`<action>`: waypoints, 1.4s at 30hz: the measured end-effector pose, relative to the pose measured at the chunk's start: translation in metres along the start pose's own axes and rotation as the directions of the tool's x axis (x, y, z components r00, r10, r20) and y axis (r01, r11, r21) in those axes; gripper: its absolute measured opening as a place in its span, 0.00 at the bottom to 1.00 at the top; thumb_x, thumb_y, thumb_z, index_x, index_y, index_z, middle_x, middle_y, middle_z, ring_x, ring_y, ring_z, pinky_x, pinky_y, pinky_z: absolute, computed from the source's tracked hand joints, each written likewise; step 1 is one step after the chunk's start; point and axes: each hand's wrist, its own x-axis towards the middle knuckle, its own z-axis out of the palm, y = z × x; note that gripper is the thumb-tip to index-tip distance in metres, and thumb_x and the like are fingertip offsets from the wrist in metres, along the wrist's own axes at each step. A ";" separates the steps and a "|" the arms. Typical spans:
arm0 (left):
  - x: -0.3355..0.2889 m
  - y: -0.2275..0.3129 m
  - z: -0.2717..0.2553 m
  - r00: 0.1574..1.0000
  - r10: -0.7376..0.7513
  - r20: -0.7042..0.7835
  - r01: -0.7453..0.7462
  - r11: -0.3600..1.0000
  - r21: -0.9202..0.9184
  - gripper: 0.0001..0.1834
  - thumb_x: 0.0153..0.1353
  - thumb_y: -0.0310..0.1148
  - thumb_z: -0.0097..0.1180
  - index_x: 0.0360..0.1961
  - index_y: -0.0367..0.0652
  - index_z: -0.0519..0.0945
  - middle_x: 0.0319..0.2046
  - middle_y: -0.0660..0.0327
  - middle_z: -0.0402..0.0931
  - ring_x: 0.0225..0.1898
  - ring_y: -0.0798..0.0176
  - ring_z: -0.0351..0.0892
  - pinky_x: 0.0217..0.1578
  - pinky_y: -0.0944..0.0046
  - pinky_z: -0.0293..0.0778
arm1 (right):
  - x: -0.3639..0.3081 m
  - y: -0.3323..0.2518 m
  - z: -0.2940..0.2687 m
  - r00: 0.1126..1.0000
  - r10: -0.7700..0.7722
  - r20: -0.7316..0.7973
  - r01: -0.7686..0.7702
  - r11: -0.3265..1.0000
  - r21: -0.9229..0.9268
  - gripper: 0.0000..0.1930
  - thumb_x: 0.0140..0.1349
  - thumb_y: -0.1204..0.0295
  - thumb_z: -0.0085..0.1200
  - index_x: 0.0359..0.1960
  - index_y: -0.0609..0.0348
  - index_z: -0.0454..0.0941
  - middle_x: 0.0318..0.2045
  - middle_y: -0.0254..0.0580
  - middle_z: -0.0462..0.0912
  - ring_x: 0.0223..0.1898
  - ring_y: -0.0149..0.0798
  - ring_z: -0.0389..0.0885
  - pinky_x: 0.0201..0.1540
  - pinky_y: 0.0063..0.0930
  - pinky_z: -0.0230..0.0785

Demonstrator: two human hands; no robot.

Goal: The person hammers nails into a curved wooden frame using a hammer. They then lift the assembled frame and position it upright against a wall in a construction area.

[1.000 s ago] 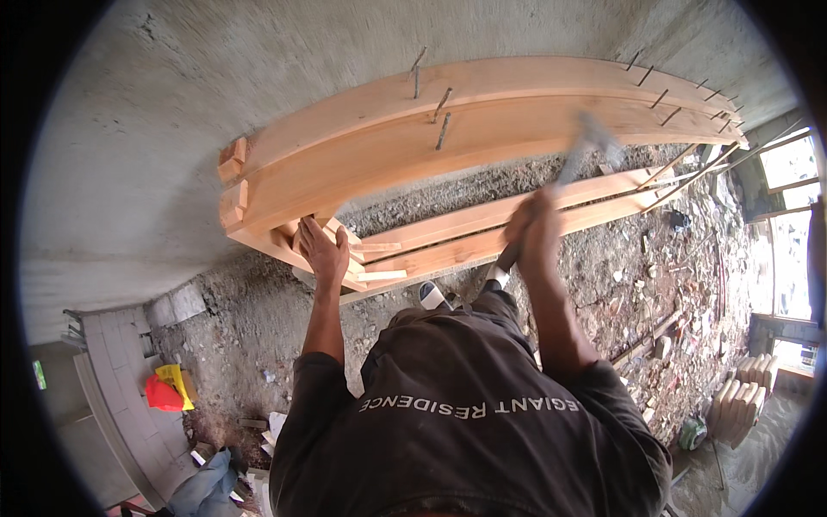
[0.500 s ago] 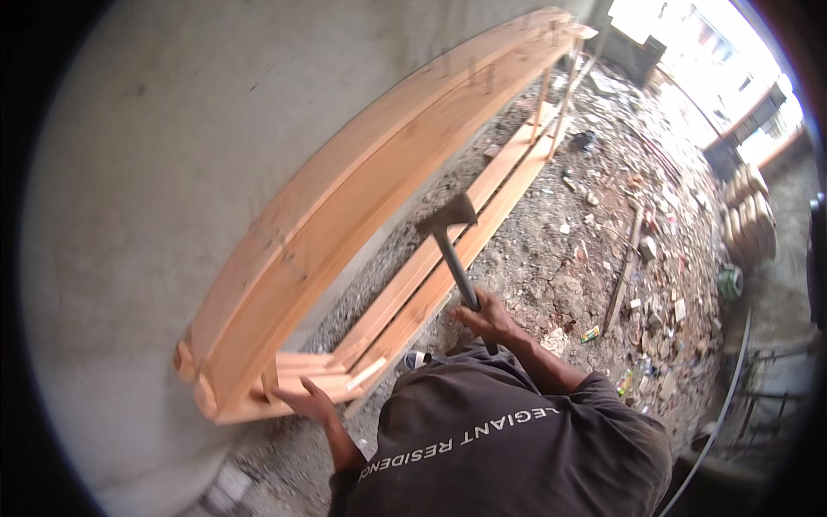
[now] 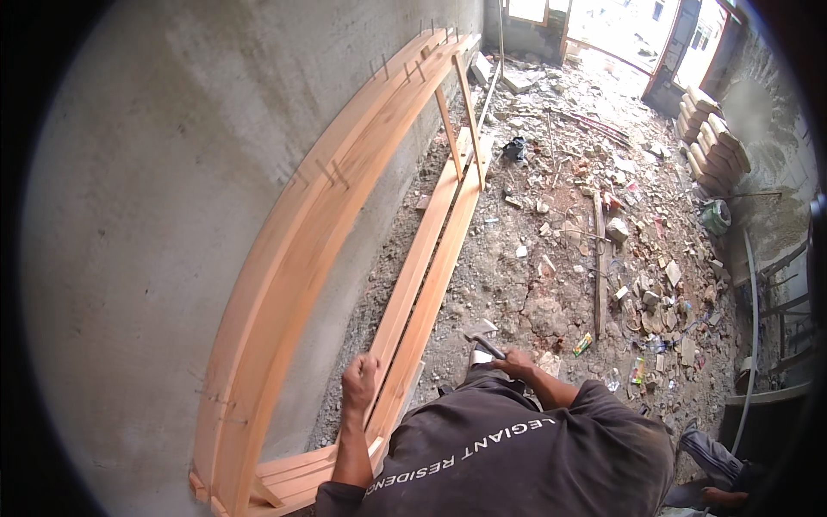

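— From your remote feed: changes, left to right?
— I log the nail-studded timber frame (image 3: 297, 258) beside the wall (image 3: 129, 215); left hand (image 3: 359, 379) now off its near corner, fist curled, contents I cannot tell; right hand (image 3: 517, 365) gripping the hammer (image 3: 490, 346), lowered.
— Meaning?
— Hammering appears paused.

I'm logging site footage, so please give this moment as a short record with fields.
Left hand: curled, overlapping the lower planks in view; any contents hidden
Right hand: holds a hammer by its handle
Wooden frame: along the grey wall, nails jutting from its top
Ground: strewn with rubble
Far right: stacked sacks
Lower right: another person's leg
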 end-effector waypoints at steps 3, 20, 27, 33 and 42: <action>0.069 0.144 0.018 0.976 0.214 0.046 -0.208 0.971 -0.115 0.06 0.58 0.29 0.51 0.29 0.36 0.74 0.28 0.58 0.76 0.33 0.66 0.76 0.38 0.67 0.71 | 0.034 0.091 -0.033 0.976 0.219 0.014 -0.218 0.975 -0.043 0.25 0.46 0.50 0.59 0.22 0.67 0.77 0.18 0.49 0.77 0.20 0.42 0.78 0.22 0.34 0.70; 0.158 0.470 0.270 -0.226 0.971 0.079 0.432 0.173 -0.885 0.17 0.50 0.43 0.59 0.23 0.37 0.74 0.21 0.57 0.73 0.20 0.61 0.74 0.28 0.60 0.68 | -0.057 0.255 -0.031 0.480 0.877 0.024 -0.571 0.291 0.768 0.22 0.47 0.57 0.60 0.20 0.70 0.76 0.15 0.49 0.76 0.15 0.42 0.77 0.18 0.37 0.69; 0.164 0.493 0.345 -0.232 0.969 -0.081 0.801 0.143 -0.582 0.23 0.48 0.48 0.59 0.23 0.34 0.74 0.18 0.58 0.70 0.17 0.61 0.72 0.19 0.64 0.66 | -0.079 0.205 0.047 0.363 0.862 0.353 -0.624 -0.056 0.779 0.23 0.48 0.55 0.60 0.19 0.69 0.76 0.15 0.47 0.77 0.15 0.41 0.77 0.19 0.35 0.69; 0.214 0.511 0.403 -0.125 0.984 -0.130 0.951 0.081 -0.299 0.28 0.48 0.53 0.60 0.22 0.32 0.74 0.15 0.59 0.68 0.13 0.61 0.71 0.12 0.68 0.64 | -0.040 0.146 0.050 0.281 0.837 0.469 -0.534 -0.270 0.801 0.23 0.48 0.55 0.60 0.19 0.69 0.77 0.15 0.46 0.77 0.16 0.40 0.77 0.19 0.34 0.70; 0.360 0.577 0.477 -0.517 0.841 -0.162 0.674 0.283 -0.682 0.17 0.54 0.44 0.58 0.22 0.40 0.77 0.22 0.53 0.77 0.23 0.59 0.75 0.31 0.57 0.67 | 0.091 0.100 -0.072 0.353 0.891 0.285 -0.321 -0.170 0.932 0.23 0.49 0.54 0.59 0.19 0.68 0.77 0.15 0.44 0.78 0.16 0.38 0.78 0.20 0.32 0.70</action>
